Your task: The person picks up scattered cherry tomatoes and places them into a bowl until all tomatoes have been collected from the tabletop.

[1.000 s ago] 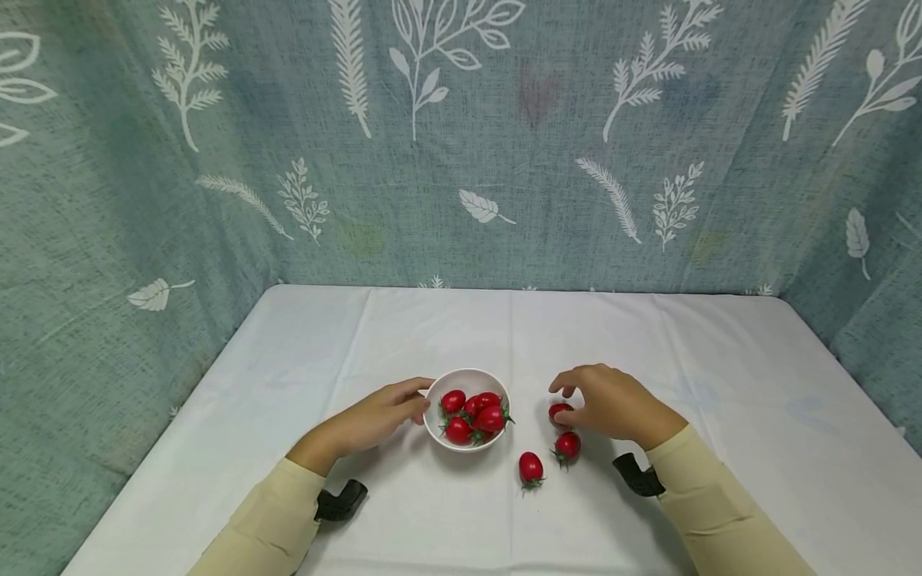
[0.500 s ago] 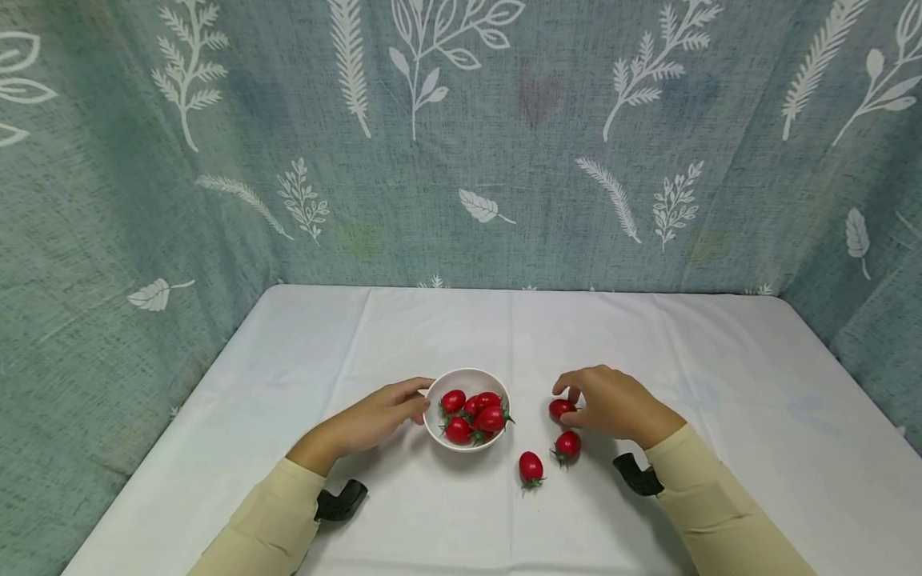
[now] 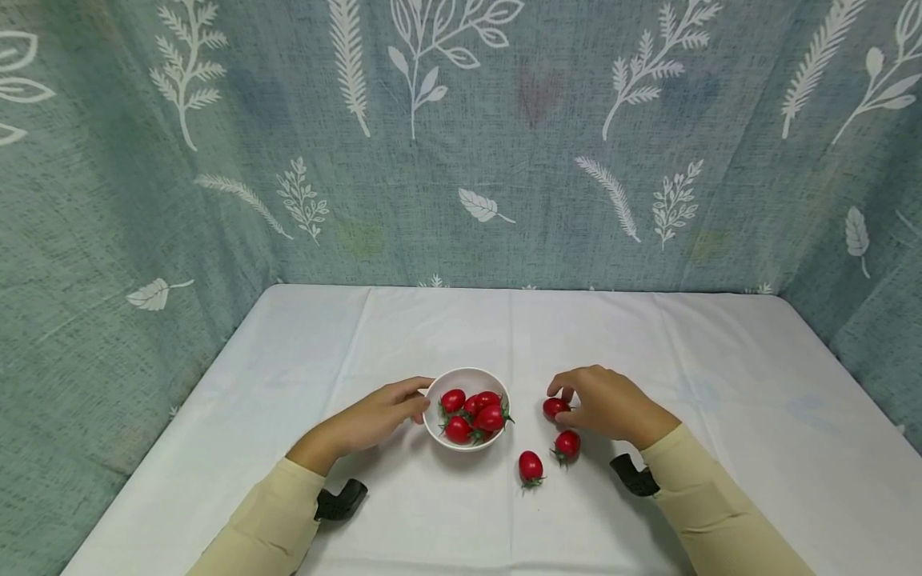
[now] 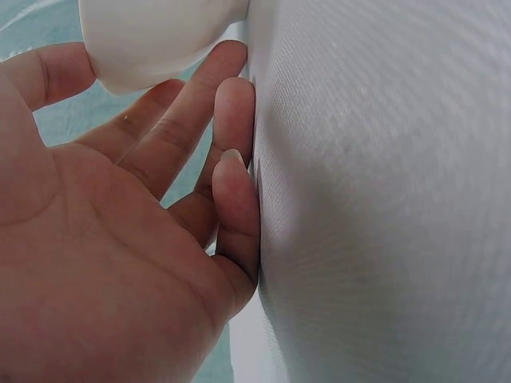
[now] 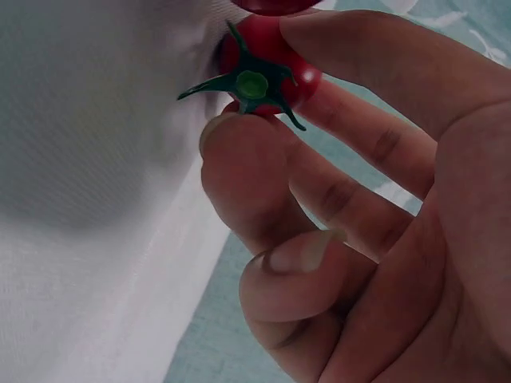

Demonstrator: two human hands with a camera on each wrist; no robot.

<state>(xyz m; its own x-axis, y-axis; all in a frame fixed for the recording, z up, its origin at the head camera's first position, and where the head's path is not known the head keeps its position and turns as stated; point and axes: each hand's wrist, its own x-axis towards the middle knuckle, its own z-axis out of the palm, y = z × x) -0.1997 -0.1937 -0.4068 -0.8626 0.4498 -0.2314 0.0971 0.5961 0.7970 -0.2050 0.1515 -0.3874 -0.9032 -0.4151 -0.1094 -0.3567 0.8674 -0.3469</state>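
The right hand is pinching one tomato between thumb and fingertips, its grip closing just enough to hold the fruit by its sides at the tabletop, right of the bowl. The left hand is resting against the bowl's left wall with relaxed, nearly straight fingers, likely to keep it from sliding. About five tomatoes are sitting heaped in the bowl; two more, one near the right hand and another beside it, are lying loose on the cloth.
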